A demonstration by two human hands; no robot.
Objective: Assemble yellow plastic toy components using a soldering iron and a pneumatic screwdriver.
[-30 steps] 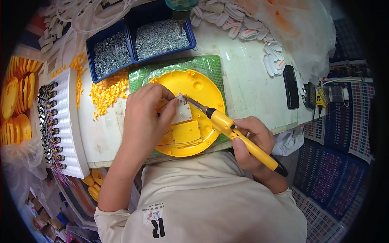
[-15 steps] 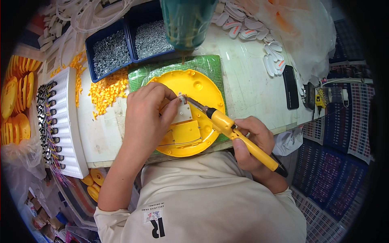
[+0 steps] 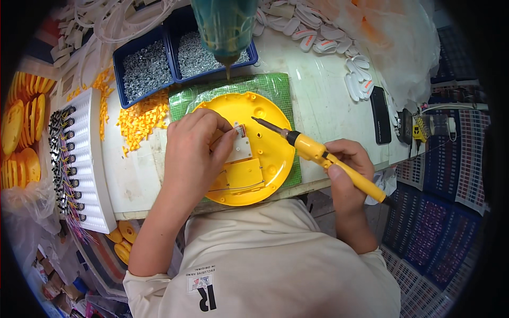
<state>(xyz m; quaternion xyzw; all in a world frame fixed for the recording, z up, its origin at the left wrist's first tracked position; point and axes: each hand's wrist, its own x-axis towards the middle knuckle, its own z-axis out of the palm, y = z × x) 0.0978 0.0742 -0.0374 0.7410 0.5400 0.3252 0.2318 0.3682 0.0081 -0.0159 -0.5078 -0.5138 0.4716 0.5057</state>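
A round yellow plastic shell (image 3: 280, 151) lies on a green mat (image 3: 180, 95) covered in clear film. Inside it sit a small white circuit board (image 3: 241, 150) and a raised rectangular yellow part (image 3: 245, 173), with a thin grey wire along its near side. My left hand (image 3: 191, 143) rests over the shell's left side, thumb and forefinger pinched at the board's far left corner; whatever they hold is hidden. My right hand (image 3: 349, 172) is closed round the yellow handle of a soldering iron (image 3: 314, 150). The iron's tip hovers over the shell, right of the board and apart from it.
A teal screwdriver (image 3: 225, 24) hangs above the mat's far edge. Blue bins (image 3: 174, 79) of small metal parts, small yellow pieces (image 3: 139, 123) and a white rack (image 3: 91, 159) of wired parts stand left. A black phone (image 3: 380, 115) and white plastic pieces (image 3: 356, 79) lie right.
My right hand has drawn the soldering iron right, lifting its tip off the board's corner. My left hand has stayed nearly still. The hanging screwdriver has swung left.
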